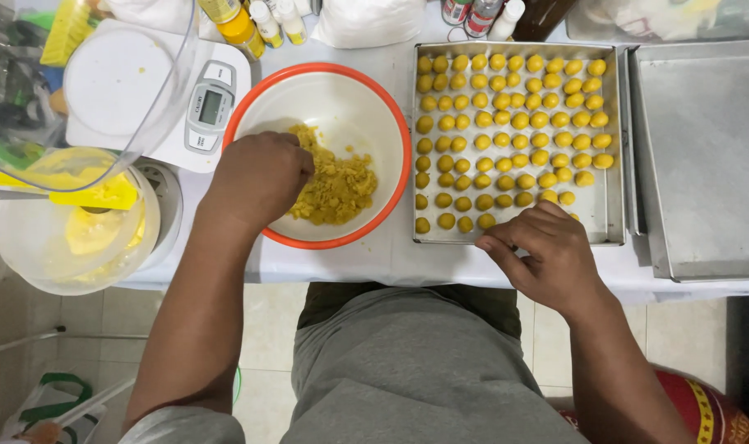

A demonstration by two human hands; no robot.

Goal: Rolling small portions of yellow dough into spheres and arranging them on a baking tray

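A white bowl with an orange rim holds a heap of crumbly yellow dough. My left hand reaches into the bowl, fingers curled against the dough's left side. To the right, a metal baking tray carries several rows of small yellow dough balls. My right hand rests at the tray's near edge, fingers bent together just below the last balls; whether it holds a ball is hidden.
An empty metal tray lies at the far right. A white kitchen scale sits behind the bowl, a clear plastic bowl and a tub with a yellow spatula at left. Bottles line the table's back edge.
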